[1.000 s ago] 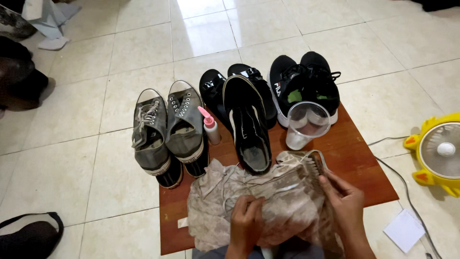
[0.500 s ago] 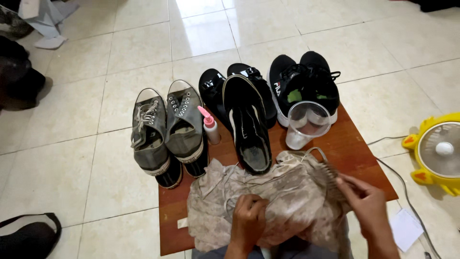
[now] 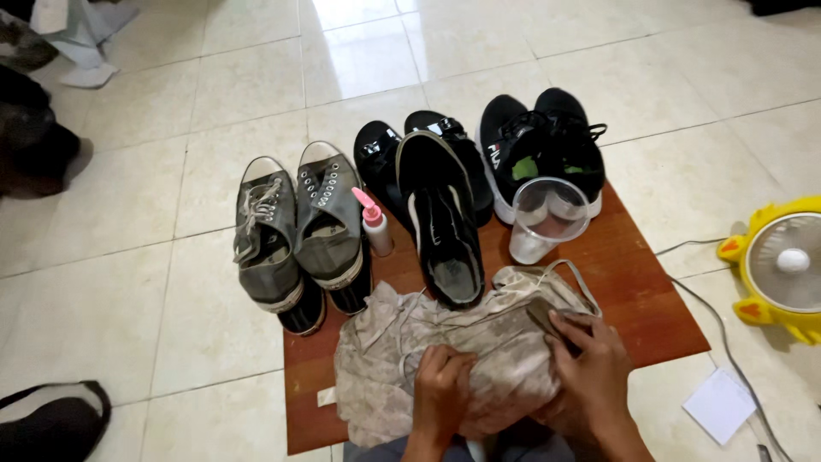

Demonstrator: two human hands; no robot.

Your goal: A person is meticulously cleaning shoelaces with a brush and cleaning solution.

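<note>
Home floor (tiles, shoes)

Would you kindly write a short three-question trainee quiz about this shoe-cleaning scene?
1. True or false: both hands press on the crumpled beige cloth.
2. What stands between the grey sneakers and the black slip-on shoe? A) pink-capped bottle B) brush C) sponge
3. Which object lies tipped against the black sports shoes?

Key: 1 true: left hand and right hand rest on it. 2 A, the pink-capped bottle. 3 The clear plastic container.
</note>
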